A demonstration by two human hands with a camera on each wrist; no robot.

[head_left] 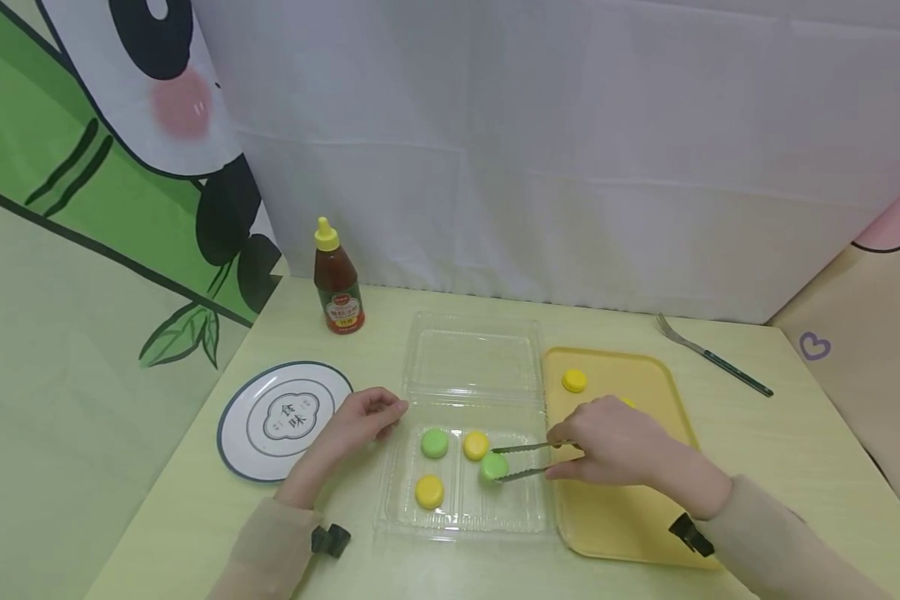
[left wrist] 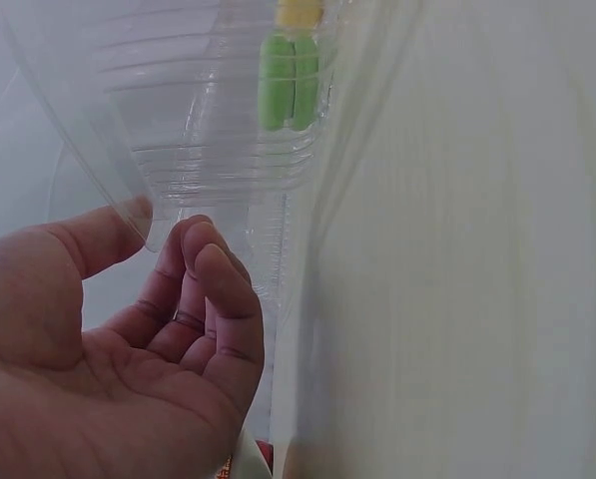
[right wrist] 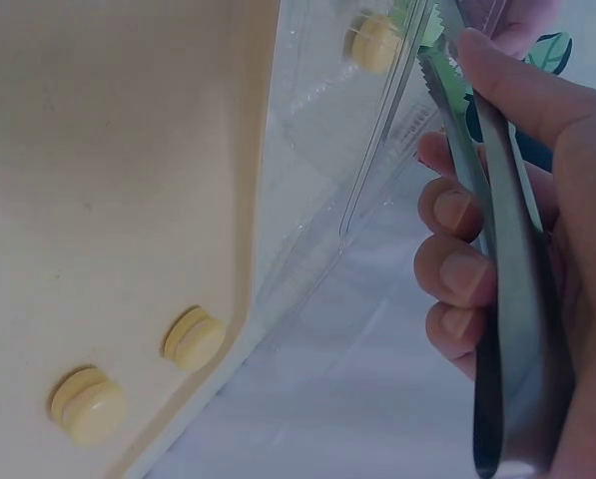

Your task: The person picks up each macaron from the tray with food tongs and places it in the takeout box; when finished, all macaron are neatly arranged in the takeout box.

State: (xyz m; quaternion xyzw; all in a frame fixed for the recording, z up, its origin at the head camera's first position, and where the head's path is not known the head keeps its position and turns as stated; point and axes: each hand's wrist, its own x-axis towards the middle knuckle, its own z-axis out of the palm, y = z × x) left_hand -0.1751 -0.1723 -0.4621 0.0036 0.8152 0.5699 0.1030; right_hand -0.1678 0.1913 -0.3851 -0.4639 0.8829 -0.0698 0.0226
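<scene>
My left hand (head_left: 363, 419) pinches the edge of a clear plastic clamshell box (head_left: 513, 510) between thumb and fingertips, at its left side near the hinge. My right hand (head_left: 621, 446) grips metal tongs (right wrist: 522, 329) with toothed tips. A green macaron (head_left: 493, 467) sits between those tips, over the box's right compartment. In the left compartment are another green macaron (head_left: 434, 442) and a yellow one (head_left: 429, 492). One more yellow macaron (head_left: 476, 445) lies near the divider, close beside the tongs' tips.
Right of the box is a yellow tray (head_left: 607, 533) with yellow macarons (right wrist: 88, 406) at its far end, one partly behind my right hand. A white plate (head_left: 251, 433) lies left, a sauce bottle (head_left: 339, 287) stands behind, and a fork (head_left: 716, 358) lies back right.
</scene>
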